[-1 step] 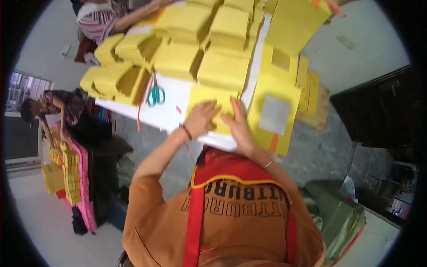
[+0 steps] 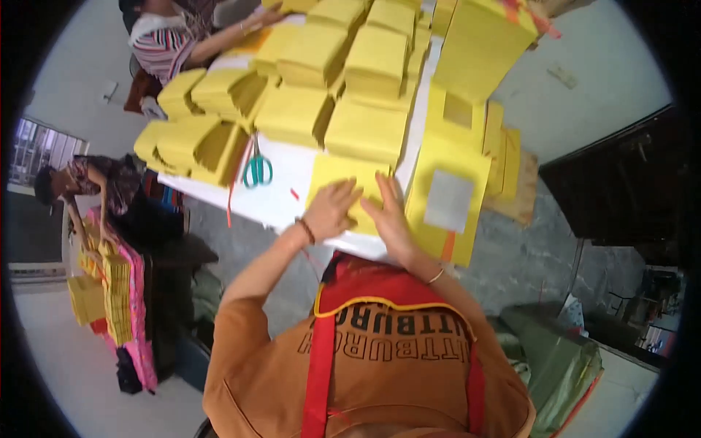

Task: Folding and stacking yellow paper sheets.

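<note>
My left hand (image 2: 332, 210) lies with its fingers stretched over a flat yellow paper piece (image 2: 339, 168) at the table's near edge. Beside it, my right hand (image 2: 391, 223) rests at that piece's right side, thumb and fingers spread. Neither hand grips anything visible. The hands cover much of the paper's lower part. Right of my right hand lies a larger yellow sheet (image 2: 420, 219) with a grey rectangle (image 2: 448, 200) and an orange strip (image 2: 448, 246). Scissors (image 2: 257, 172) with teal handles lie left of the paper, near a small red scrap (image 2: 295, 194).
Thick yellow paper stacks (image 2: 365, 131) fill the white table (image 2: 285, 157) beyond my hands. An upright yellow board (image 2: 478, 51) stands at the far right. One person (image 2: 164, 44) sits at the far left; another (image 2: 102, 182) works at a side table with yellow stacks (image 2: 117, 292).
The whole view has shifted slightly, so the table appears a little lower. Both hands stay at the same places on the yellow paper.
</note>
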Action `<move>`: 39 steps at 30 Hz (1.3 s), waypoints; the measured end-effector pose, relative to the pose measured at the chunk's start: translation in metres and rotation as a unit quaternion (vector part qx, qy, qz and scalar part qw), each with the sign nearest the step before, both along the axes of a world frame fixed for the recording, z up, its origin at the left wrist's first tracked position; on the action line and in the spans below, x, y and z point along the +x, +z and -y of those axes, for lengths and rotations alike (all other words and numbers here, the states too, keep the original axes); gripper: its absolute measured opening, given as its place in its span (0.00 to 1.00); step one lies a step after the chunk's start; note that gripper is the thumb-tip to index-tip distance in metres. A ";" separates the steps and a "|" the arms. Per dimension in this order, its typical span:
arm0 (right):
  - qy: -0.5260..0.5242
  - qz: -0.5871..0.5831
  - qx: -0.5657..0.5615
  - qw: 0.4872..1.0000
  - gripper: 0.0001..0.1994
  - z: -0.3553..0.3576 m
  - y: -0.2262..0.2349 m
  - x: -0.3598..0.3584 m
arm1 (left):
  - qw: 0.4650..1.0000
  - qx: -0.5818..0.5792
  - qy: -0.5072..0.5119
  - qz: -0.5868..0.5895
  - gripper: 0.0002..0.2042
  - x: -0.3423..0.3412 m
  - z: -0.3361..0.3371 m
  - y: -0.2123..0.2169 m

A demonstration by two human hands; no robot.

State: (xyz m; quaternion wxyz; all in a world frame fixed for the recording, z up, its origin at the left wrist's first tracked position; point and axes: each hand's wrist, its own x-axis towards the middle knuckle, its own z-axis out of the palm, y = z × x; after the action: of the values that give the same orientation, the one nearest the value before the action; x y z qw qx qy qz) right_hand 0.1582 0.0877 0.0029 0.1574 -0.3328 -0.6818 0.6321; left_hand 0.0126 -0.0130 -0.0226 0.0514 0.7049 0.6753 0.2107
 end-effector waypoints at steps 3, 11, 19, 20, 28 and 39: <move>-0.014 0.012 0.028 0.999 0.32 0.004 -0.026 -0.009 | 0.995 -0.019 -0.001 0.098 0.25 -0.006 0.010 0.009; -0.129 -0.044 0.035 0.990 0.26 0.012 -0.056 -0.020 | 0.771 -0.018 0.294 0.565 0.31 -0.027 0.026 -0.041; -0.173 -0.079 -0.039 0.981 0.25 0.037 -0.061 -0.013 | 0.761 -0.020 0.274 0.587 0.26 -0.021 0.036 -0.049; -0.178 -0.078 -0.016 0.981 0.25 0.038 -0.064 -0.012 | 0.759 -0.022 0.277 0.589 0.26 -0.024 0.035 -0.055; -0.217 -0.075 -0.119 0.966 0.26 0.026 -0.054 -0.022 | 0.568 -0.161 0.227 0.774 0.22 -0.052 0.013 -0.009; -0.185 -0.126 -0.129 0.966 0.45 0.052 -0.061 -0.006 | 0.591 -0.085 0.151 0.788 0.33 -0.057 0.055 -0.043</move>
State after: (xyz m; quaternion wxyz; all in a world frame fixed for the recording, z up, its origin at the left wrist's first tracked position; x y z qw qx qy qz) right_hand 0.1527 0.0354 -0.0580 0.3116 -0.3885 -0.4958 0.7115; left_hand -0.0442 -0.0678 -0.0659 0.5906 0.1443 0.4823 0.6307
